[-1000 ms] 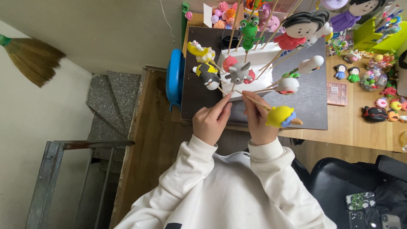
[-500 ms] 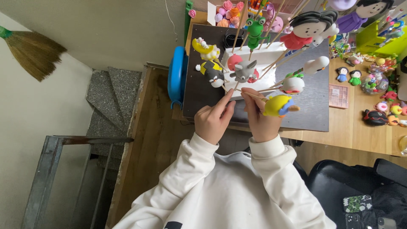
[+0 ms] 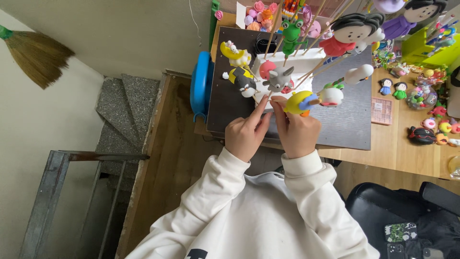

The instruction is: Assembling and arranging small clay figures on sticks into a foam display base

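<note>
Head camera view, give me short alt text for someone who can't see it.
Two hands, left hand and right hand, meet fingertip to fingertip at a white foam block stuck with clay figures on sticks; a yellow and blue figure sits above the right hand.

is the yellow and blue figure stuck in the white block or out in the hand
Out. The right hand holds the yellow and blue figure in front of the white block, left hand alongside.

Both hands meet just in front of the white foam block [image 3: 287, 64]: the left hand [image 3: 245, 135] points fingers [image 3: 261, 106] up at the grey figure [image 3: 279, 78], and the right hand [image 3: 298, 133] pinches a stick bearing the yellow-and-blue figure [image 3: 298, 102]. A dark mat [image 3: 354, 122] lies under the block on the desk [image 3: 407, 153].
</note>
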